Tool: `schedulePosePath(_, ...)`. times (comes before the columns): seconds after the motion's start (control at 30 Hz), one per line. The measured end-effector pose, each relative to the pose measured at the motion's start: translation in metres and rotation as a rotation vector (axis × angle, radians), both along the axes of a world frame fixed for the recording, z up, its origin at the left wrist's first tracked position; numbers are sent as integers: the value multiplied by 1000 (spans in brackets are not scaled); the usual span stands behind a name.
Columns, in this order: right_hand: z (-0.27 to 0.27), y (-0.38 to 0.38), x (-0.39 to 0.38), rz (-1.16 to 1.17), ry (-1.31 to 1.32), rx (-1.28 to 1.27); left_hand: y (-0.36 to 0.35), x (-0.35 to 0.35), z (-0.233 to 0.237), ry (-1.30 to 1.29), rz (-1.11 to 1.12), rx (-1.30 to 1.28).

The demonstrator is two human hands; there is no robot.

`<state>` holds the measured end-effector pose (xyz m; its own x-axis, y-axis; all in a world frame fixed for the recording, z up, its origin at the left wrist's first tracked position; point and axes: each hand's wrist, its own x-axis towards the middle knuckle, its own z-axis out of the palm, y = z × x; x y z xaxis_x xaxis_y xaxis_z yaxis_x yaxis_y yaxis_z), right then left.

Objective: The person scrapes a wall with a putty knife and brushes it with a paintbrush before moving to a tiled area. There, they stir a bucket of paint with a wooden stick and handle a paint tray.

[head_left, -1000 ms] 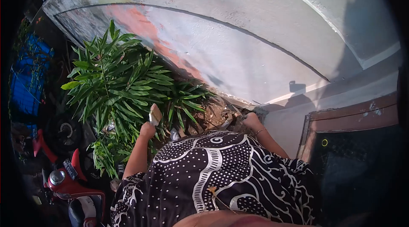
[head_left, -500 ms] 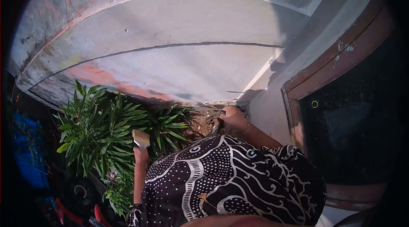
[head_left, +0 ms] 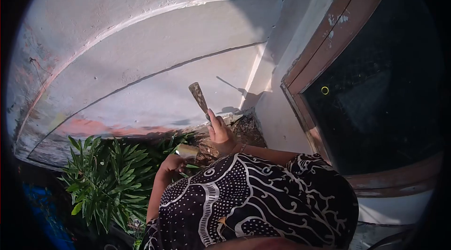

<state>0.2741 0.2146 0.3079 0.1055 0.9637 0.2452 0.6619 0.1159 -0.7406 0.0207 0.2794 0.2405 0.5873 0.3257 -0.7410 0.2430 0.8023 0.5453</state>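
My right hand [head_left: 221, 136] is closed around the handle of a scraper [head_left: 198, 96]. Its stained, widening blade points up and left, in front of the pale wall [head_left: 183, 92]. Lower and to the left, my left hand [head_left: 172, 164] grips a paintbrush [head_left: 187, 151], its wide light head turned to the right, just below my right wrist. The brush handle is mostly hidden in my fingers. Between the two hands and the foot of the wall shows a patch of brown soil and rubble [head_left: 248, 133].
A leafy green plant [head_left: 110, 179] grows left of my left arm, against the wall's lower part. On the right stands a brown-framed dark window [head_left: 300, 74]. A blue object [head_left: 42, 210] lies at the lower left. Peach-coloured paint [head_left: 98, 128] marks the wall low down.
My right hand has lifted the scraper from the foot of the wall and turned its blade upward. My left hand has brought the brush rightward, close to it. The view has rotated.
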Motion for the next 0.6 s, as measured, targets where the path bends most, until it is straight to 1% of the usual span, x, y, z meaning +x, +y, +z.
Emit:
schedulePosePath(0.03,-28,-1,-4,144,-94,-222,-1,14,30,-141,31,-44)
schedulePosePath(0.07,-71,5,-4,452,-283,-444,4,14,22,-231,-149,155)
schedulePosePath(0.13,-77,-4,-10,362,-159,-366,17,3,-8,-208,-117,51)
schedulePosePath(0.17,-75,0,-6,324,-113,-322,23,-1,-29,-112,102,-241)
schedulePosePath(0.2,-63,2,-9,202,-65,-265,22,-8,-38,-5,318,-545)
schedulePosePath(0.27,-39,6,-13,75,20,-251,17,-28,-50,29,353,-521)
schedulePosePath(0.3,-34,7,-17,9,61,-240,13,-27,-33,45,368,-504)
schedulePosePath(0.33,-43,5,-21,39,52,-350,7,-20,-17,1,450,-549)
schedulePosePath(0.4,-95,9,-24,388,-177,-577,4,0,5,38,321,-344)
schedulePosePath(0.43,-111,12,-26,566,-289,-686,3,7,10,60,258,-241)
schedulePosePath(0.47,-68,-1,-26,393,-256,-622,-3,10,10,123,307,-132)
schedulePosePath(0.57,-91,5,-19,135,40,-386,-10,-10,8,312,280,57)
schedulePosePath(0.6,-90,10,-10,66,16,-414,-10,-19,-1,388,290,34)
